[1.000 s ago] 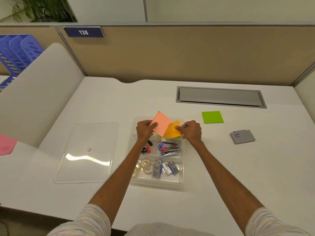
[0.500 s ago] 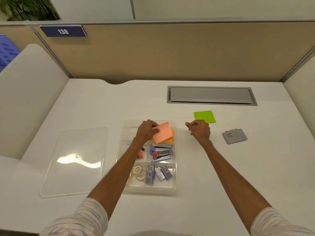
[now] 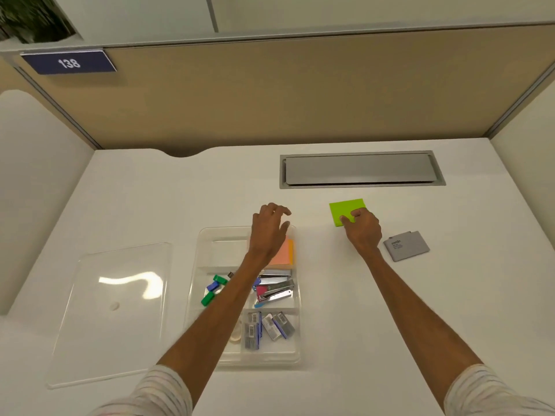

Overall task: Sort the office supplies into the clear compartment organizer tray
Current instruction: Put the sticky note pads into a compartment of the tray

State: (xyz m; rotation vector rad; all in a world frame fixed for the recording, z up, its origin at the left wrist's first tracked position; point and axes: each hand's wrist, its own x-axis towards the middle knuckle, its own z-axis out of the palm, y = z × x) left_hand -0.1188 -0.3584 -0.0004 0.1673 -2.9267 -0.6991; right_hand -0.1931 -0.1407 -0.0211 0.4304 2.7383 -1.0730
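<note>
- Two hands are at work: the left hand [image 3: 268,229] hovers over the far end of the organizer tray [image 3: 207,235], fingers loosely spread and holding nothing. The right hand [image 3: 362,228] has its fingers curled on the near corner of the green sticky pad [image 3: 345,210].
- That pad lies flat on the desk [image 3: 150,205], right of the tray and toward the far edge. Whether the thumb is under it yet, I cannot tell.
- One risk is a thin grip. A pinch on a single corner may peel up only the top sheets, or let the pad droop and slip on the way to the tray.
- Another risk is the landing. The pink pad [image 3: 282,255] already sits on the orange pad [image 3: 290,250] in the far right compartment, so a third pad may sit above the rim or slide off askew.
- Carrying low could catch the tray wall and nudge the tray, which would shake the staplers [image 3: 276,288] and staple boxes [image 3: 271,324].
- Reaching onward, the right sleeve could brush the grey case [image 3: 405,246] lying nearer the right edge of the desk.
- Half a second earlier the left hand holds the pink pad over that compartment. Now the pad rests there and the hand is off it.
- At that time the right hand is a loose fist short of the green pad. Now it is on the pad.
</note>
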